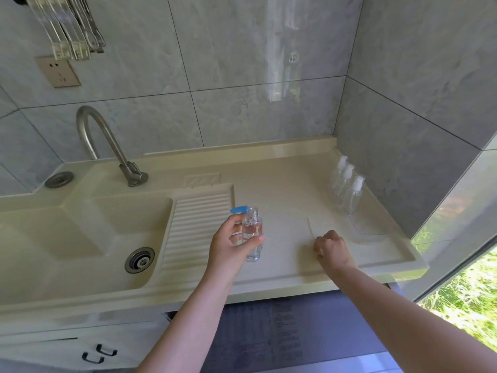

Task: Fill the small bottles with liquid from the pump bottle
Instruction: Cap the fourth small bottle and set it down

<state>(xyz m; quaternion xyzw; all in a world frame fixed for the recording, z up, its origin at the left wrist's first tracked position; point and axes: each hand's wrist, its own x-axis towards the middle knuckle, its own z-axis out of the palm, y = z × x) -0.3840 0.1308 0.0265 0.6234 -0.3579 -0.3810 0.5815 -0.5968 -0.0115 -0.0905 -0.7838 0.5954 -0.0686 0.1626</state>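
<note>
My left hand (228,243) grips small bottle (252,235) mid-body: light, rigid, slippery, uncapped. Right hand (332,250) curled, apparently pinching thin dip tube (311,229).

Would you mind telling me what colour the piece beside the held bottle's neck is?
Blue, seen best in the head view.

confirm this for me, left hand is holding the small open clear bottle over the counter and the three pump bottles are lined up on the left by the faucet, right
Not quite. The three pump bottles stand on the right side of the counter, against the right wall, not by the faucet. The head view shows this. The left hand does hold the small open clear bottle.
</note>
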